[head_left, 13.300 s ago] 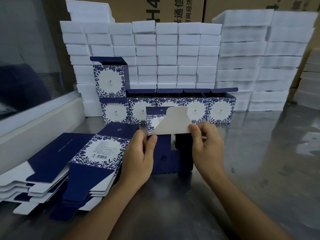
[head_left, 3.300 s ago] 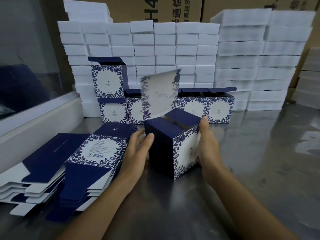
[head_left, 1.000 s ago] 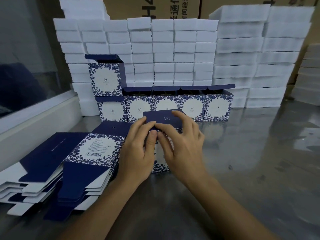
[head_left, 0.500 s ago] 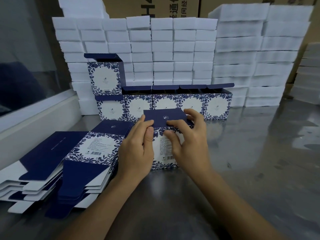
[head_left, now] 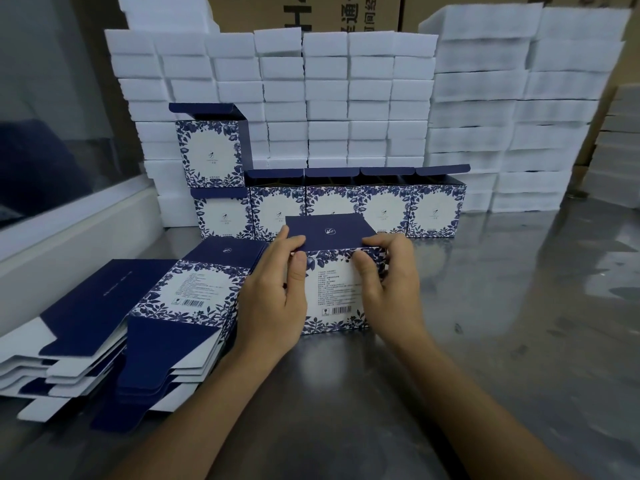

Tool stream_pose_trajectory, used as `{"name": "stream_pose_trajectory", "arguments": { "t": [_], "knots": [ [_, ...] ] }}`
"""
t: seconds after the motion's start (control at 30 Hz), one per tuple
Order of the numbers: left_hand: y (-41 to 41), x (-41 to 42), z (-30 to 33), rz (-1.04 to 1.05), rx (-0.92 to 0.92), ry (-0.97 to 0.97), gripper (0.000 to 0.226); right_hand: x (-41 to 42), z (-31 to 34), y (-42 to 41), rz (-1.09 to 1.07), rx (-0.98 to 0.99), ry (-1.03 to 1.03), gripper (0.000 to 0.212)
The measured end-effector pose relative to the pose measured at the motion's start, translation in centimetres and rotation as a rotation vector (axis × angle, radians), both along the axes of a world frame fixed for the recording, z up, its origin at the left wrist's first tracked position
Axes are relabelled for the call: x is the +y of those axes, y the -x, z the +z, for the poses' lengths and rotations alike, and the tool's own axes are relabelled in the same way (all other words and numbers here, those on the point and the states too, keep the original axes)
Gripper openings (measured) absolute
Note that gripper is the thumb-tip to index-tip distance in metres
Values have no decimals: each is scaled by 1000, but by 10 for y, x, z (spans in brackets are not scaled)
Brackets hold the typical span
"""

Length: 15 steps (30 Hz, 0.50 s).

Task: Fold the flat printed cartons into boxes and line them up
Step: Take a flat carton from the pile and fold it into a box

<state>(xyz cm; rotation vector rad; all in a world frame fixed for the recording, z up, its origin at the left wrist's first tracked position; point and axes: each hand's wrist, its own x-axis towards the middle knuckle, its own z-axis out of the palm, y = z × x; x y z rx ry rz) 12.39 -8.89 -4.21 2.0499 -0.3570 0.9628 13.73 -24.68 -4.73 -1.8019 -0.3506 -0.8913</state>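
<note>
Steel worktop (head_left: 485, 341) is carrying a light, crushable blue-and-white floral paperboard carton (head_left: 334, 285); left hand (head_left: 273, 303) at nine o'clock and right hand (head_left: 391, 289) at three o'clock are pinching its top corners, safest by the edges.

Packing workshop, stacked foam blocks (head_left: 346, 98), shipping cartons (head_left: 304, 12)

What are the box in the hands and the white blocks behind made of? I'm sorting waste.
Box: seemingly thin printed card, matte; the flat cartons show white cut edges. White blocks: likely foam, soft fuzzy edges, no print. Table: probably steel, dull reflections.
</note>
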Motion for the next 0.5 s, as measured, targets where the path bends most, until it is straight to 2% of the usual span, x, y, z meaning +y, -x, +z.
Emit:
{"name": "stream_pose_trajectory", "arguments": {
  "t": [0.1,0.17,0.23,0.3,0.37,0.43,0.47,0.5],
  "knots": [
    [-1,0,-4,9,16,-2,36,-2,0,-1,46,38,-104,5],
    [-1,2,-6,-5,30,28,31,-6,2,-3,126,101,-314,19],
    [-1,2,-6,-37,17,90,25,-11,1,-6,190,205,-434,22],
    [-1,3,-4,-31,-26,147,20,-15,-4,-10,199,287,-370,27],
    [-1,6,-4,0,-32,218,20,-17,-9,-11,242,360,-332,48],
    [-4,7,-9,-6,38,234,26,-19,-12,-12,322,412,-368,78],
    [-5,6,-12,-32,95,220,37,-20,-13,-13,356,423,-371,81],
    [-5,5,-15,-74,137,210,56,-21,-13,-13,367,424,-370,75]
  ]
}}
